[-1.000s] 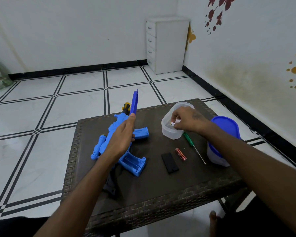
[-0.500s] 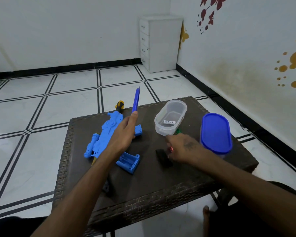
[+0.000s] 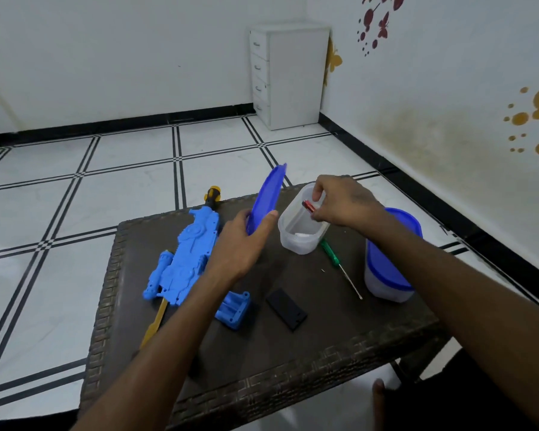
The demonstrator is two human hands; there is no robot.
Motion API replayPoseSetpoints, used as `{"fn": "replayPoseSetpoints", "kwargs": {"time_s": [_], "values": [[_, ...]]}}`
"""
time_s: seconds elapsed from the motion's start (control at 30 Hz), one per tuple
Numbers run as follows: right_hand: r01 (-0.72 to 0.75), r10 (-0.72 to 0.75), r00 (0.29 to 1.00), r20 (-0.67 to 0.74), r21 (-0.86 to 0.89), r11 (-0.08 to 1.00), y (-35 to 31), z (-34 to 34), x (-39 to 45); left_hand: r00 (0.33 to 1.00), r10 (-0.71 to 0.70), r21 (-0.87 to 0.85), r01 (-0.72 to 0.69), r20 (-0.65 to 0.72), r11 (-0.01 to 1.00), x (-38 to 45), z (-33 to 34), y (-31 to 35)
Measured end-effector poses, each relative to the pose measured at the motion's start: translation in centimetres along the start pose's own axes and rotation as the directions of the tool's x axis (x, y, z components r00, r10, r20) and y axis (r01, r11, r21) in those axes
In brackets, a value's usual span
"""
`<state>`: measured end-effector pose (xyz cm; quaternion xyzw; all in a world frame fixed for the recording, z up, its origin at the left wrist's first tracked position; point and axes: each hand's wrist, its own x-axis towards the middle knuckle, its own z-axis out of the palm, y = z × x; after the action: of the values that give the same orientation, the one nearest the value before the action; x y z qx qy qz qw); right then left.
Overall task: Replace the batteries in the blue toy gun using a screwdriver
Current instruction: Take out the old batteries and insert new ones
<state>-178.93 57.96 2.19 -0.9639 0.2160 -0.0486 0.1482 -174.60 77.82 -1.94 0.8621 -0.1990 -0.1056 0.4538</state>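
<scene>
Home room, likely living space. White floor tiles (image 3: pixel 131 194) with black double-line grid, black skirting along walls. White drawer unit (image 3: pixel 288 74) in far corner, upper centre. Butterfly wall stickers (image 3: pixel 375 21) upper right, orange ones at right edge; damp stain on right wall. Low dark woven worktop (image 3: pixel 293 362) in lower centre, toy and plastic tubs on it. No workshop gear.
</scene>
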Motion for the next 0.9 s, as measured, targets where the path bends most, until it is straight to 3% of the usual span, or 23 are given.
{"fn": "replayPoseSetpoints", "kwargs": {"time_s": [0.17,0.23,0.3,0.37,0.63,0.9], "values": [[-0.066,0.066,0.998,-0.007,0.062,0.996,3.0,1.8,3.6,0.995,0.091,0.414,-0.063,-0.049,0.908,1.5,2.3,1.1],[-0.101,0.118,0.991,-0.061,0.232,0.967,4.2,1.5,4.7,0.99,0.127,0.48,-0.085,-0.056,0.873,1.9,3.4,2.0],[-0.149,0.213,0.973,-0.091,0.462,0.875,4.9,1.1,5.3,0.989,0.136,0.492,-0.093,-0.052,0.865,2.1,4.6,2.7],[-0.185,0.283,0.956,-0.083,0.58,0.794,5.8,0.8,5.9,0.989,0.146,0.505,-0.11,-0.032,0.856,2.5,5.7,3.3],[-0.157,0.195,0.98,-0.038,0.454,0.877,7.3,2.1,7.5,0.997,0.078,0.529,-0.073,0.012,0.845,4.2,9.4,4.0],[-0.159,0.208,0.977,-0.048,0.489,0.858,7.3,2.0,9.4,0.996,0.08,0.597,-0.041,-0.038,0.801,5.0,10.3,3.8]]}}
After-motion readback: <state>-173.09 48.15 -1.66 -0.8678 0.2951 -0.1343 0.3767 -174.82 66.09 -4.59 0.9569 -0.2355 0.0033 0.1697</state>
